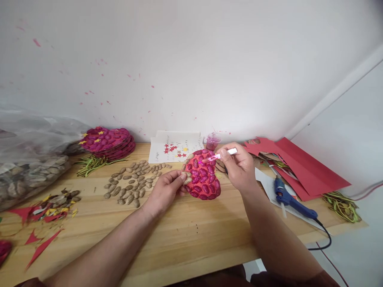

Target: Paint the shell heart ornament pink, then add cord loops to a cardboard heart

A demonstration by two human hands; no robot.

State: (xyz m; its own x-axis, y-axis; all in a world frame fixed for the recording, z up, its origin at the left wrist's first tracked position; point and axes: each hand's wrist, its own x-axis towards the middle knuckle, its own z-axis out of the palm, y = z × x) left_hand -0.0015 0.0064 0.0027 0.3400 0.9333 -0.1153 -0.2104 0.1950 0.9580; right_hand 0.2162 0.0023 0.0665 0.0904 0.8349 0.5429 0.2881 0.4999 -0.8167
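Note:
My left hand (167,188) pinches the left edge of a red craft piece (203,175) covered with glittery pink-red seeds, holding it tilted above the wooden table (185,235). My right hand (237,165) grips a white-handled brush (223,154) whose pink tip touches the upper part of the piece. A small pot of pink glitter paint (212,140) stands just behind it.
Loose tan seeds (133,183) lie left of the hands. A stack of finished pink pieces (107,141) sits at the back left beside a plastic bag of shells (26,167). Red paper sheets (299,167) and a blue glue gun (291,199) lie at right. Scraps (48,207) at left.

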